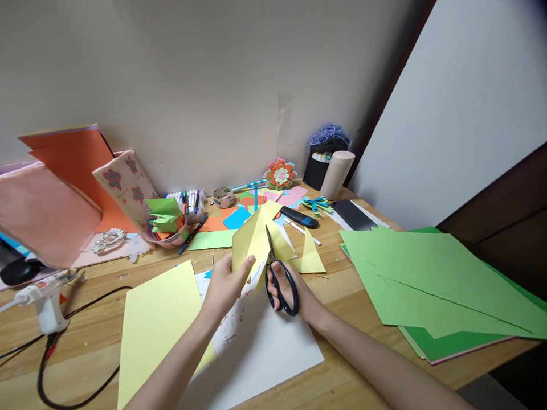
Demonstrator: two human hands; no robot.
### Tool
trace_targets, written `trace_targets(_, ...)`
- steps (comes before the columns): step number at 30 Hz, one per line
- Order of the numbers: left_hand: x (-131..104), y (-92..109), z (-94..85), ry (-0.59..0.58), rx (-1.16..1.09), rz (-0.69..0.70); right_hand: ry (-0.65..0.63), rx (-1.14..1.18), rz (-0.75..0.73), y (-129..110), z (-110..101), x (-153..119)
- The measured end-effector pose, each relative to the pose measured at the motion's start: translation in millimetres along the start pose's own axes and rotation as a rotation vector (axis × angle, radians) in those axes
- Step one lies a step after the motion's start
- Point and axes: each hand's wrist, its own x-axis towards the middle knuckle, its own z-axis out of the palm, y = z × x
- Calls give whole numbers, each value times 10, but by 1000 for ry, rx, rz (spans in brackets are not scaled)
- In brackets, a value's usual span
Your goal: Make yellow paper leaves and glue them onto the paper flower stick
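Head view: cutting seems the step in hand, with folded yellow paper (248, 236) raised above a white sheet (273, 353). Left hand (226, 282) pinches the paper low, thumb on its near face; right hand (304, 290) has fingers curled around the handles of scissors (272, 256), whose blade opening I cannot tell. Next move probably calls for steady paper and a careful squeeze
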Motion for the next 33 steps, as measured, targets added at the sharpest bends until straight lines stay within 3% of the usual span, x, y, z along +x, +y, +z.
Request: trace_targets(33,-28,40,38,-58,-56,-97,58,-82,-37,-34,-35,27)
